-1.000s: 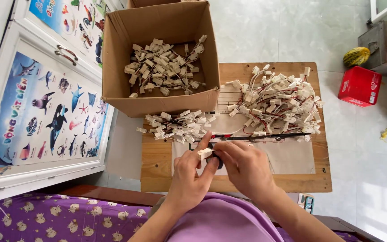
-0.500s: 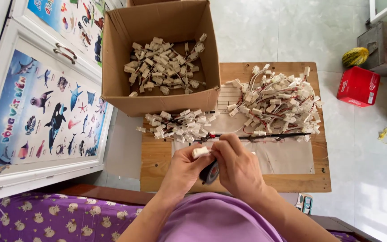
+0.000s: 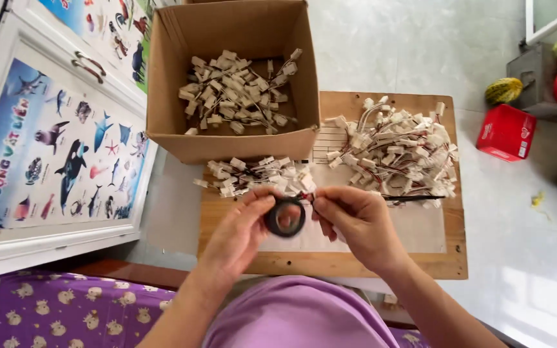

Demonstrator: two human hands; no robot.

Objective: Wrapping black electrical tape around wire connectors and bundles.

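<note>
tape roll [image 3: 285, 216] black ring, hole facing camera | left hand [image 3: 243, 232], right hand [image 3: 356, 222] fingers pinch its rim

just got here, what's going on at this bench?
A person holds a black ring-shaped tape roll between the left hand and right hand above a low wooden table. Piles of small white wired connectors lie on the table, more sit in the open brown cardboard box behind it.
</note>
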